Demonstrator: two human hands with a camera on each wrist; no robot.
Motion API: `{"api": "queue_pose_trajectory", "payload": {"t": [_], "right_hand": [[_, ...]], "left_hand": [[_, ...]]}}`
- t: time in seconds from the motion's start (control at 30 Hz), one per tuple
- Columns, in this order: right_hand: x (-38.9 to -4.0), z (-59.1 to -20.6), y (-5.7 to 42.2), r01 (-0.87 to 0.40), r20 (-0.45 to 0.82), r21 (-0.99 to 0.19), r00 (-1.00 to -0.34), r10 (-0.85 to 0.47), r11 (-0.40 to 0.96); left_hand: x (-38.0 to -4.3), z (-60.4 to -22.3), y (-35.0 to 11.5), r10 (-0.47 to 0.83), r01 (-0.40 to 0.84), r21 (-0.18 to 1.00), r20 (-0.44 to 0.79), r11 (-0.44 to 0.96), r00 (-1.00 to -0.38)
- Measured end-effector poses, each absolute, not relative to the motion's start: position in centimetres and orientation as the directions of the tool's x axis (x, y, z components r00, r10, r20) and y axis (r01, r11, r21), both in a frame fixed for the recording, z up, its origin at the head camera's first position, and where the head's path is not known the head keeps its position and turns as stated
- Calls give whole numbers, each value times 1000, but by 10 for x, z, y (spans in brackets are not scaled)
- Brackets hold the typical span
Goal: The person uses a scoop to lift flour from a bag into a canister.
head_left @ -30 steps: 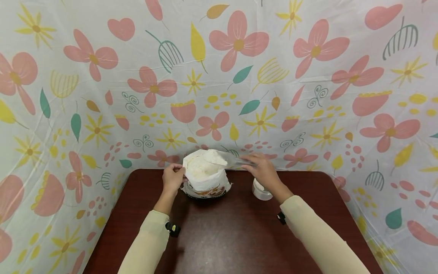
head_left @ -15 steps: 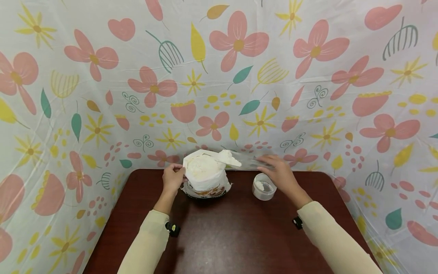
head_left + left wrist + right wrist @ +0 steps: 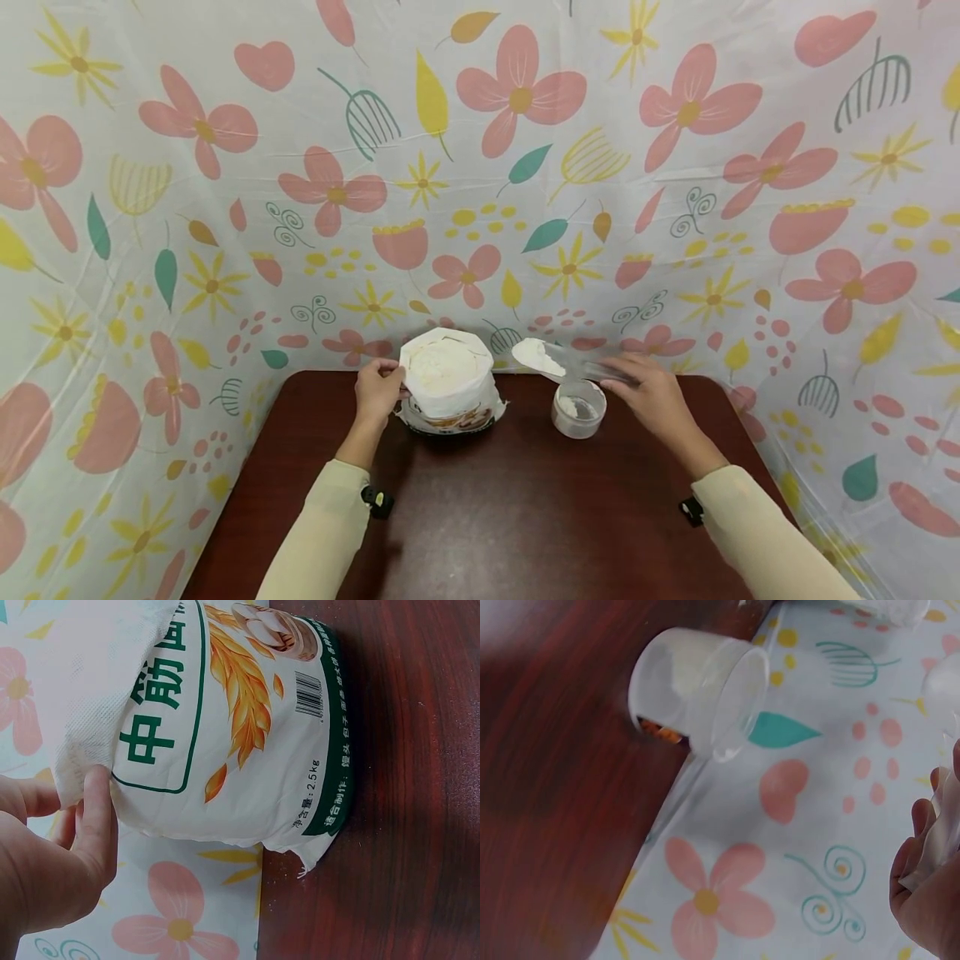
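A white flour bag (image 3: pixel 448 404) stands folded open at the back of the table, filled with white flour (image 3: pixel 442 367). My left hand (image 3: pixel 377 396) pinches the folded rim at its left side; in the left wrist view, thumb and fingers of that hand (image 3: pixel 67 855) grip the white cloth edge. With my right hand (image 3: pixel 656 400) I hold a clear scoop (image 3: pixel 577 363) by its handle, a heap of flour (image 3: pixel 538 357) lying on its blade. The scoop is over the back of a clear round jar (image 3: pixel 576 427), which has a little flour inside.
Both things stand near the back edge of a dark red-brown table (image 3: pixel 480 517). A flower-printed sheet (image 3: pixel 480 183) hangs close behind and along both sides. In the right wrist view the jar (image 3: pixel 675 675) shows a small orange patch low on its wall.
My right hand has moved right, carrying the loaded scoop from over the bag's mouth to the jar. My left hand has stayed at the bag's rim.
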State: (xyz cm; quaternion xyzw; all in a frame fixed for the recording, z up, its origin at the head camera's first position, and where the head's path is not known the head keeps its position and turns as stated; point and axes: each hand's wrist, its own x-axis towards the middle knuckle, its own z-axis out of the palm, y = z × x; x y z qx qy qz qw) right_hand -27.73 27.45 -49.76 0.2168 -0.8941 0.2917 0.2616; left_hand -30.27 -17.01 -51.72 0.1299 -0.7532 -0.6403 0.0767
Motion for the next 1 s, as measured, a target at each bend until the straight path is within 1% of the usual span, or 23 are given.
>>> {"api": "queue_pose_trajectory", "payload": {"t": [0.17, 0.53, 0.77, 1.0], "right_hand": [[-270, -501, 291, -529, 594, -381, -768, -237, 759], [-254, -515, 327, -443, 524, -345, -823, -222, 828], [-253, -525, 340, -400, 480, -343, -853, -208, 850], [-256, -530, 349, -391, 448, -336, -867, -219, 857]], "left_hand": [[-303, -518, -170, -298, -104, 982, -53, 158, -953], [-302, -518, -170, -289, -107, 983, -59, 152, -956], [-302, -517, -170, -297, -105, 982, -55, 157, -953], [-303, -517, -169, -298, -111, 982, -61, 155, -953]]}}
